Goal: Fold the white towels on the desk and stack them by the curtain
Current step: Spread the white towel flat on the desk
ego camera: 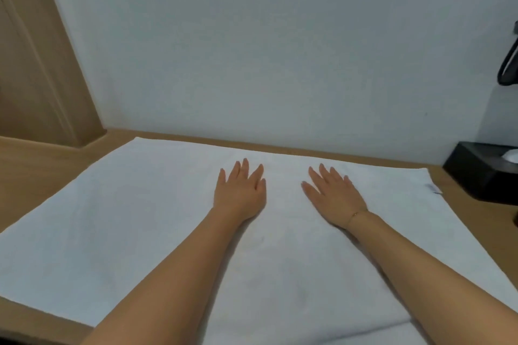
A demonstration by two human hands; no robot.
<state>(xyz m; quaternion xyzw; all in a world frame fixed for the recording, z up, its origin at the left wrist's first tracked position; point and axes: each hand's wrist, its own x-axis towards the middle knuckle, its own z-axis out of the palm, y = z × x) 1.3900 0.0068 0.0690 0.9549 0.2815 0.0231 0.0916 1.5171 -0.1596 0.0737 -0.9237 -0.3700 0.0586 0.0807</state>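
A large white towel lies spread flat over the wooden desk, reaching from the near edge almost to the wall. My left hand rests palm down on its far middle, fingers straight and slightly spread. My right hand lies flat on the towel beside it, a hand's width to the right, with a thin bracelet at the wrist. A small label shows at the towel's far right corner. A beige curtain hangs at the far left.
A black tissue box stands on the desk at the far right against the wall. A black looped object hangs on the wall above it. The white wall runs along the desk's back edge.
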